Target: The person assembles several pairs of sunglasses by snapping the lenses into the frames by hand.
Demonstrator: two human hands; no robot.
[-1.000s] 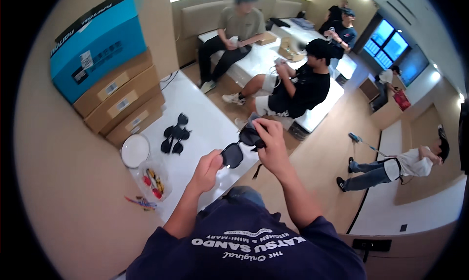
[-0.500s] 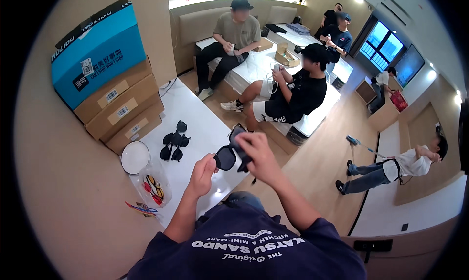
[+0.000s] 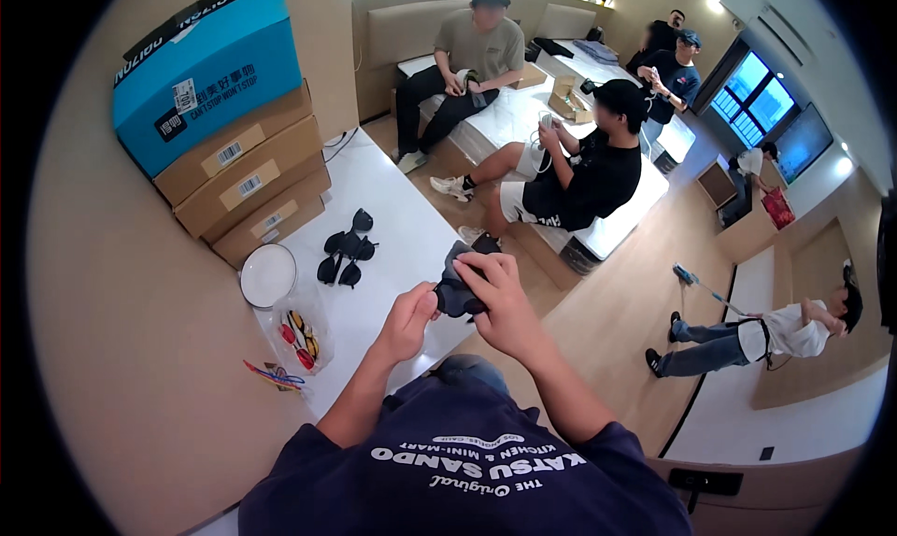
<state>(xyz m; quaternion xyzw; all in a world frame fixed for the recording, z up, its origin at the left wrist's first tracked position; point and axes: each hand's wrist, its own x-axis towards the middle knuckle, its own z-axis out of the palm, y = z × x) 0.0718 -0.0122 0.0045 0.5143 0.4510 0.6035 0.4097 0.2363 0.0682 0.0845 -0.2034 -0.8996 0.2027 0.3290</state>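
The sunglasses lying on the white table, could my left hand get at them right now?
Probably not at once: the left hand shares a grip with the right hand on a dark folded pair. The table between it and the lying sunglasses looks bare.

On the white table (image 3: 411,237) lie two pairs of dark sunglasses (image 3: 346,256) near its left edge, one round white lid (image 3: 267,275), and one clear bag of coloured pieces (image 3: 299,335). Four stacked boxes stand at the far left corner: one blue box (image 3: 201,69), three brown cartons (image 3: 248,185). Two hands hold one dark pair of glasses (image 3: 458,293).
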